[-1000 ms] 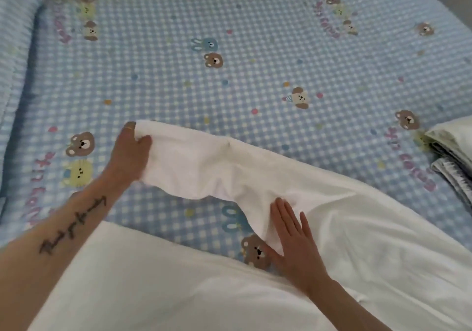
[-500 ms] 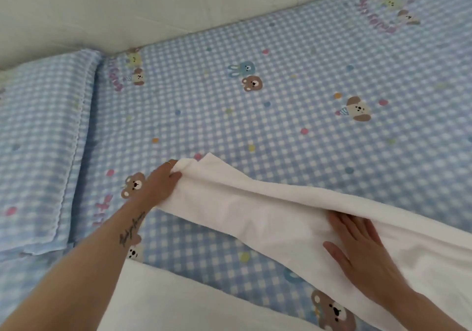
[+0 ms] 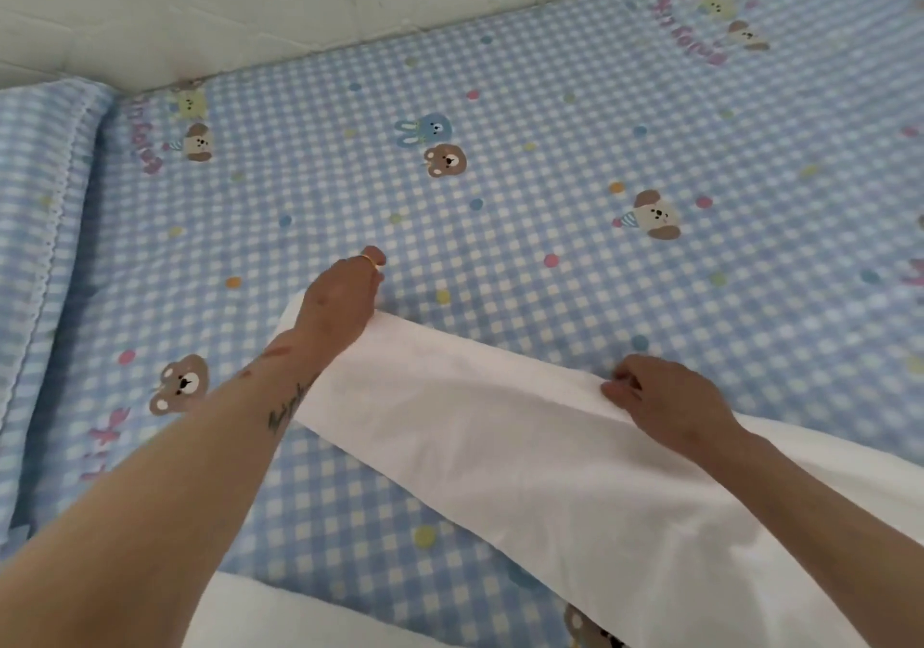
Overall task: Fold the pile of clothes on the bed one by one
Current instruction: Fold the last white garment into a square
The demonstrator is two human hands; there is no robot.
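A white garment [image 3: 500, 452] lies across the bed as a long band running from the middle toward the lower right. My left hand [image 3: 340, 302] grips its far left end, fingers curled under the cloth. My right hand [image 3: 660, 397] pinches the upper edge of the band further right, fingertips curled on the fabric. Another white part of cloth [image 3: 300, 617] shows at the bottom edge, under my left forearm.
The bed carries a blue-and-white checked sheet [image 3: 550, 122] printed with bears and rabbits. A matching pillow [image 3: 35, 247] lies at the left. A pale quilted headboard or wall [image 3: 250, 2] borders the far side.
My right hand went from lying flat on the cloth to pinching its upper edge. My left hand pulled the end out further, stretching the band straighter. The view has shifted left.
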